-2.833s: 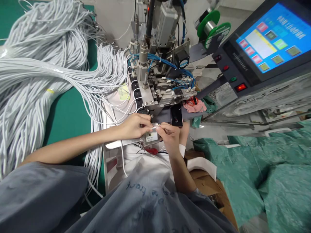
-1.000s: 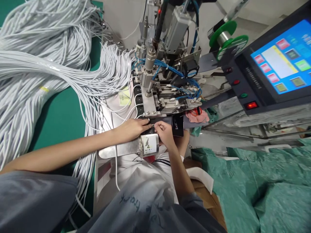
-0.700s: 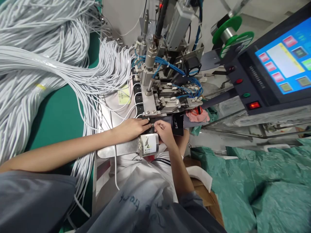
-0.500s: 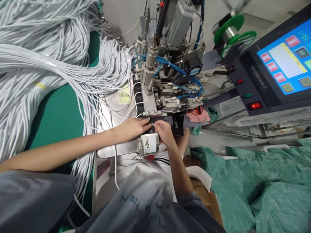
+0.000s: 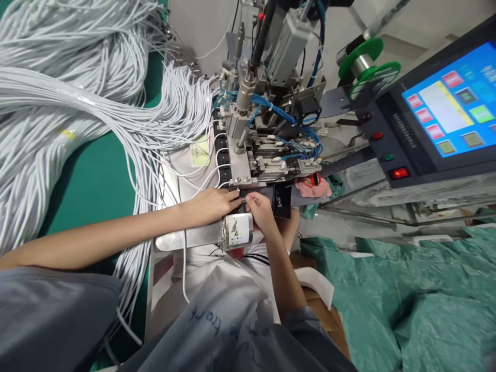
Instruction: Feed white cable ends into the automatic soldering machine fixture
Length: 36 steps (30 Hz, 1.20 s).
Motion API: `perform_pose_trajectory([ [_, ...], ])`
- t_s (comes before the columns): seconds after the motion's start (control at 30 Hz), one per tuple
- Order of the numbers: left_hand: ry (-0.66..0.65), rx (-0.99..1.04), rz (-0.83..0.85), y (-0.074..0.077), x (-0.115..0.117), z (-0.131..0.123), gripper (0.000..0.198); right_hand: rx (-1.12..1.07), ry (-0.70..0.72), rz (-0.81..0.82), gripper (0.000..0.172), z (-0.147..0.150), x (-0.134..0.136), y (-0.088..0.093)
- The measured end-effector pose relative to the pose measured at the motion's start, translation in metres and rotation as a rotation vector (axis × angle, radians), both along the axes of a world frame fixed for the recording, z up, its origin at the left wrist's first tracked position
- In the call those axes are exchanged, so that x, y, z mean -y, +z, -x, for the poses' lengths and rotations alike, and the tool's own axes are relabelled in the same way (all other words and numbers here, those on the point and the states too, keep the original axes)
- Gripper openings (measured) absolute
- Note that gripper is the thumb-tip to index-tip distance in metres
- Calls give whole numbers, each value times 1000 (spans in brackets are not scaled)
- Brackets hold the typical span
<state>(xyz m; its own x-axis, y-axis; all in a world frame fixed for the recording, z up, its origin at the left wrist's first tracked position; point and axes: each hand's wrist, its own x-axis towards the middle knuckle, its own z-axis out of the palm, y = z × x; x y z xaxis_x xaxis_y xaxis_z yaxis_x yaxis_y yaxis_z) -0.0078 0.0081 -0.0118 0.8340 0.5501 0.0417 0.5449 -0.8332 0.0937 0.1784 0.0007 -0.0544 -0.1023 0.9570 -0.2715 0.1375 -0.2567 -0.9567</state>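
My left hand (image 5: 216, 203) reaches in from the left, palm down, its fingertips bent together over a black fixture block (image 5: 241, 207) in front of the machine. What those fingers press or hold is hidden beneath them. From the other side, my right hand (image 5: 260, 210) pinches a small metal connector (image 5: 244, 200) between thumb and forefinger, right beside the left fingertips. Below both hands sits a metal container with a white printed label (image 5: 238, 229). A white cable (image 5: 185, 268) hangs down past the metal plate (image 5: 189, 236) under my left forearm.
The soldering-type machine (image 5: 242, 168) with blue air hoses stands just beyond my hands. White cable bundles (image 5: 73, 90) cover the green table (image 5: 87, 170) at left. A touchscreen panel (image 5: 442, 116) and a green wire spool (image 5: 364, 64) are at right, above green sheeting (image 5: 426, 294).
The view has shifted slightly, so the screen and spool appear lower and further left. Both hands stay at the same spot, with the connector still pinched.
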Motion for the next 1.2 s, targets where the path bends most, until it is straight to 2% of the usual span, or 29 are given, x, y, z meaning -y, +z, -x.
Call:
perform_pose_trajectory([
  [0.13, 36, -4, -8, 6, 3, 0, 35, -105, 59, 47, 21, -1, -2, -4],
  [0.23, 80, -25, 6, 16, 6, 1, 22, -148, 97, 51, 28, 0, -2, -8],
  [0.3, 120, -60, 31, 23, 9, 1, 17, -121, 121, 7, 31, 0, -2, -10],
  [0.4, 165, -109, 45, 29, 12, 2, 19, 18, 133, -134, 28, -2, -3, -12],
  [0.47, 174, -110, 48, 30, 14, 4, 20, 144, 81, -227, 25, -5, -3, -9],
  [0.53, 200, -89, 53, 30, 12, 6, 21, 266, -48, -312, 24, -7, 2, -2],
  [0.6, 248, -78, 47, 29, 7, 9, 22, 353, -202, -392, 23, -5, 15, 11],
  [0.67, 298, -96, 18, 27, 1, 11, 23, 392, -270, -438, 23, 4, 38, 26],
  [0.73, 329, -129, -7, 27, -4, 12, 25, 408, -161, -409, 23, 24, 66, 38],
  [0.8, 336, -141, -14, 27, -4, 11, 26, 412, 148, -299, 22, 49, 94, 41],
  [0.87, 304, -93, -2, 30, 2, 7, 24, 357, 421, -178, 19, 75, 115, 36],
  [0.9, 264, -37, 22, 33, 8, 4, 24, 312, 507, -124, 16, 86, 123, 31],
  [0.97, 137, 130, 129, 39, 21, -2, 25, 196, 580, -27, 12, 97, 131, 21],
  [1.03, -24, 316, 318, 44, 35, -8, 26, 128, 553, 13, 19, 94, 132, 16],
  [1.1, -161, 442, 524, 48, 44, -12, 27, 165, 443, -35, 24, 78, 127, 21],
  [1.17, -212, 481, 666, 49, 47, -13, 29, 242, 327, -127, 23, 54, 118, 35],
  [1.2, -205, 478, 708, 48, 47, -13, 29, 253, 318, -155, 22, 41, 113, 44],
])
